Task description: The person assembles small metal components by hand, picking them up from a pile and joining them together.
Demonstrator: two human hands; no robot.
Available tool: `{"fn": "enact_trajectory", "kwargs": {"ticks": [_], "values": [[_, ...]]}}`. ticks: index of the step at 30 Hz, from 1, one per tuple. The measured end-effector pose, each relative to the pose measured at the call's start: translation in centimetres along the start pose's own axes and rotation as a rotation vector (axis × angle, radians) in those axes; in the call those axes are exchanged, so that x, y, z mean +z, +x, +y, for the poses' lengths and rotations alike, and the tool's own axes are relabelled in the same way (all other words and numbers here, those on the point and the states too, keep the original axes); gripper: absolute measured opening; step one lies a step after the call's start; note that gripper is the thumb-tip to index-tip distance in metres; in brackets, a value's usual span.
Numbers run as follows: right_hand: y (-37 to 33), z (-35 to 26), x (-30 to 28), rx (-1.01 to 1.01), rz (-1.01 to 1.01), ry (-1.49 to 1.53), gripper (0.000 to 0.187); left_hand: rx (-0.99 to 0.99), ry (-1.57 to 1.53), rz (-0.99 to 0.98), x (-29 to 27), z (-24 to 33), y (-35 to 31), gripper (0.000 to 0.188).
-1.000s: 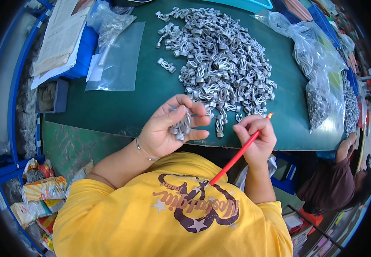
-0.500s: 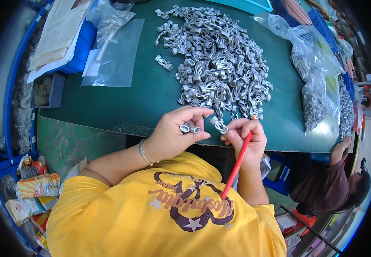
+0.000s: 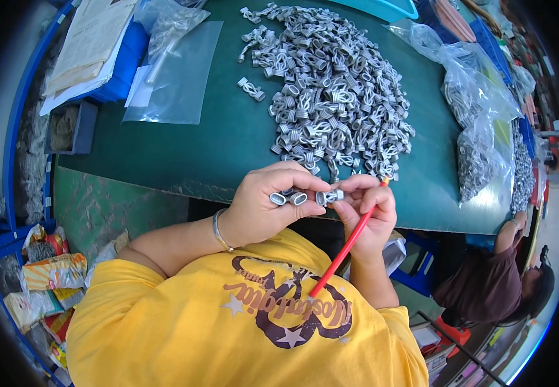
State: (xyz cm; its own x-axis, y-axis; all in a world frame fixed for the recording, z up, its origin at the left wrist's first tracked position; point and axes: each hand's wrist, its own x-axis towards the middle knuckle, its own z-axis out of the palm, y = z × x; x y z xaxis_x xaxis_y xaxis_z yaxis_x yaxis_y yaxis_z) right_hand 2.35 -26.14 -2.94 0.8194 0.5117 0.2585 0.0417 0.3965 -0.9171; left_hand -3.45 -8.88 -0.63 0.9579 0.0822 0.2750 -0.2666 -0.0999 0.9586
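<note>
My left hand (image 3: 268,201) is closed on small grey metal fittings (image 3: 288,198) with oval open ends. Facing it, my right hand (image 3: 368,208) pinches another metal fitting (image 3: 330,197) between thumb and fingertips, close to the left fingertips. A slim red rod with a yellowish tip, like a pencil (image 3: 346,253), is also tucked in my right hand and slants down toward my yellow shirt. Just beyond both hands, a large pile of similar looped metal fittings (image 3: 341,97) lies on the green tabletop (image 3: 183,151).
A clear plastic sheet (image 3: 186,90) and a blue bin (image 3: 121,68) topped with papers lie at the left. Clear bags of metal parts (image 3: 476,122) rest at the right. A turquoise basket (image 3: 389,8) stands at the back. Another person (image 3: 486,277) sits at the right.
My hands have come closer together. The fitting in my right hand has turned from hanging tilted to lying nearly level beside the left fingertips. The red rod's lower end has swung left.
</note>
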Motion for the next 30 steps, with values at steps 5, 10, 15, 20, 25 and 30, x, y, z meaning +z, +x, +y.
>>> {"fn": "enact_trajectory", "kwargs": {"ticks": [5,10,15,20,25,30], "values": [[0.1,-0.6,0.6,-0.222,0.094,-0.148,0.035,-0.086,-0.084,0.036,0.1,-0.2,-0.1,0.022],[1.0,-1.5,1.5,-0.439,-0.048,-0.469,0.039,-0.004,-0.076,-0.079,0.1,-1.5,-0.4,0.026],[1.3,-1.8,1.0,-0.395,0.113,-0.666,0.030,-0.233,-0.328,-0.059,-0.4,-1.1,-0.3,0.025],[1.3,-0.8,-0.4,-0.179,0.124,-1.033,0.034,-0.382,-0.430,0.043,-1.2,-1.1,0.0,0.025],[1.5,-0.1,-0.7,-0.290,0.066,-1.202,0.032,-0.305,-0.189,0.024,-0.8,-0.8,0.1,0.027],[1.7,-0.8,-1.0,-0.341,0.124,-0.832,0.031,-0.250,-0.070,0.003,0.0,-0.8,-0.1,0.031]]}}
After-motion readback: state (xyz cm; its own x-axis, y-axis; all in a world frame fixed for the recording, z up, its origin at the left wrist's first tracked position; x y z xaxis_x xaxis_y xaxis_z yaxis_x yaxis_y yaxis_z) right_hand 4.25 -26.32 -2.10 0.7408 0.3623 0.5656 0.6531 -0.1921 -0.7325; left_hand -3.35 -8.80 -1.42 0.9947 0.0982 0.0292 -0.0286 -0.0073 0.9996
